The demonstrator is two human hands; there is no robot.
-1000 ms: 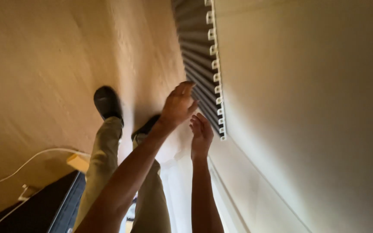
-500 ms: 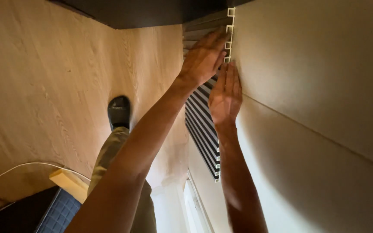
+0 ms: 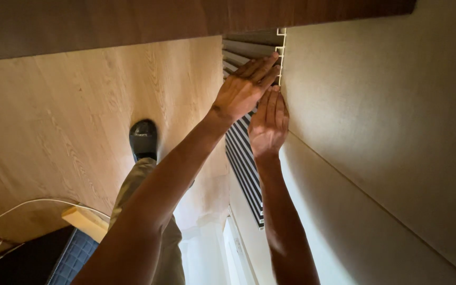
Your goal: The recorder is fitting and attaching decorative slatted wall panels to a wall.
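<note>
Slatted panel (image 3: 244, 158) sits flat on the wall (image 3: 376, 121), under both palms. Left hand (image 3: 241, 92) and right hand (image 3: 267, 124): fingers flat, spread narrow, gripping nothing. Looks stiff, light, ribbed. Best hold prob. the notched edge (image 3: 279, 50) just past the fingertips.

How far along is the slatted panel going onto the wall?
Done: the grey ribbed slat panel already stands against the beige wall, its lower part lying flat. In hand: the left hand and right hand press flat near its upper white notched edge, just under the dark wooden board. Left: I cannot tell whether that top stretch is seated; the wall to the right is bare.
</note>
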